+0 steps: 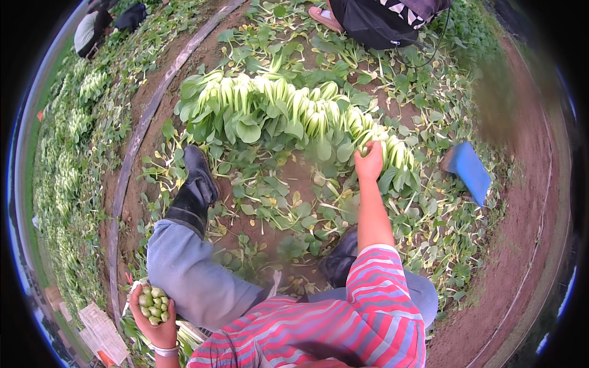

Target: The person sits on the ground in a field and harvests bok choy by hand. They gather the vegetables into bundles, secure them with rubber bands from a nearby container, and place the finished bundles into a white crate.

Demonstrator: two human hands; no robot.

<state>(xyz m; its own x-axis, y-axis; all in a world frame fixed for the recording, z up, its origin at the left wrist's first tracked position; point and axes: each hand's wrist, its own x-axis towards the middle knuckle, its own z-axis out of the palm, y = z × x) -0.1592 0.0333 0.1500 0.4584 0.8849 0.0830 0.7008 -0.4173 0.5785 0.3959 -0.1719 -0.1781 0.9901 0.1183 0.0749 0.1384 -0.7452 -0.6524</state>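
At the lower left, my left hand (154,322) grips a bunch of bok choy (154,306), its pale green root ends facing up. My right hand (369,163) reaches forward to the right part of a long row of harvested bok choy (294,106). Its thumb and fingers curl around a pale head (366,148) there, partly hidden by the hand. The row lies on the ground with the white stalks away from me and the leaves towards me.
Loose leaves (276,202) litter the soil around my black boots (195,184). A blue object (471,172) stands at right. Ahead are a black bag (377,25) and another person's sandalled foot (326,17). A dark strip (142,124) borders the left; a crate (103,329) sits lower left. Another person (92,32) crouches beyond.
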